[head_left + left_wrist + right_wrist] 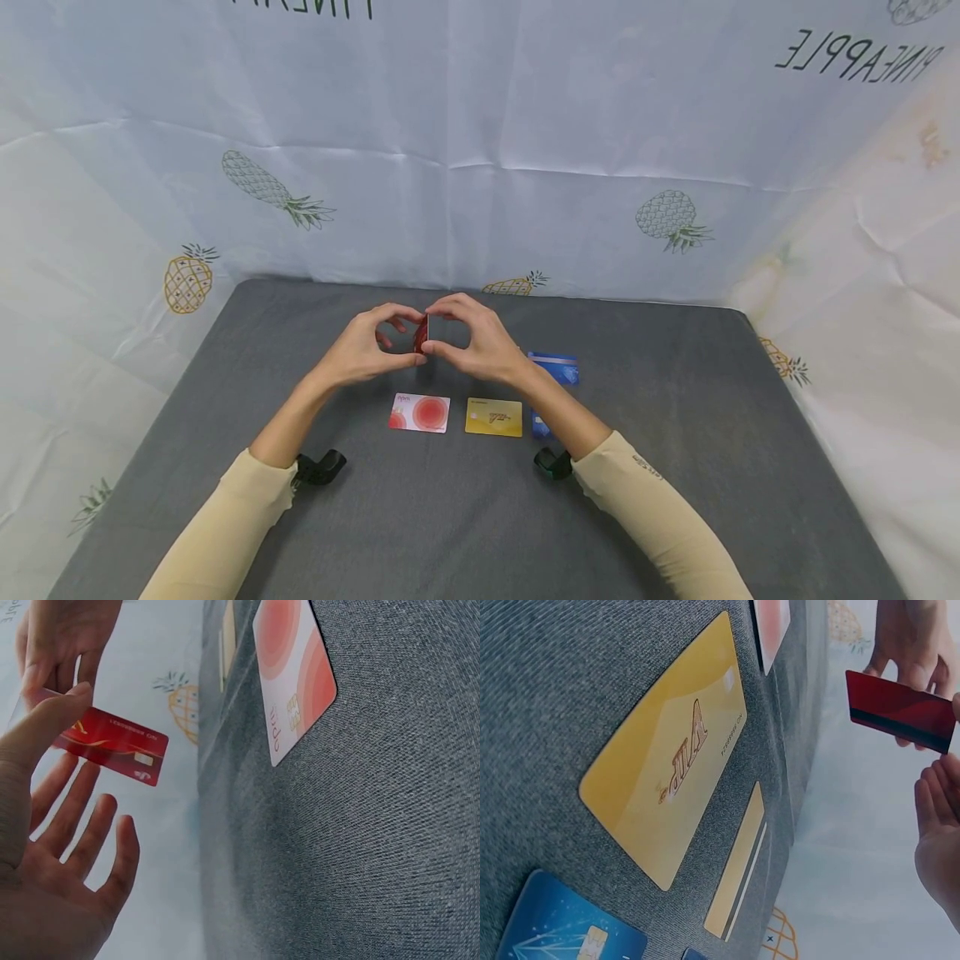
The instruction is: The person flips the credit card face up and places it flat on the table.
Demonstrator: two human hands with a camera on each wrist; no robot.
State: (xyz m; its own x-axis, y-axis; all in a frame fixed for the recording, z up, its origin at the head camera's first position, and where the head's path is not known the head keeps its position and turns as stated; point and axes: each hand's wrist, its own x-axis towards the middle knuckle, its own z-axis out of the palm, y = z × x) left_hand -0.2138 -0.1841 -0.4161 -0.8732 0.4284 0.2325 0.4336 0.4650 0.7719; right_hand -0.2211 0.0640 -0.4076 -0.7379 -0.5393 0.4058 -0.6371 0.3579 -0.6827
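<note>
Between the two hands, a red bank card (422,335) stands up off the table. My left hand (367,343) pinches it with thumb and fingers, and my right hand (480,337) grips it from the other side. In the left wrist view the red card's chip side shows, with gold lettering partly under the thumb; in the right wrist view its back has a dark stripe. Nearer me lie a white card with red circles (430,412) and a gold VIP card (493,417), side by side and flat.
Two blue cards (558,368) lie beside the right forearm, the nearer one partly covered by it. Behind the gold VIP card, another gold card (739,862) with a dark stripe lies on the grey tablecloth (675,467). A pineapple-print curtain (450,217) rises at the table's back edge.
</note>
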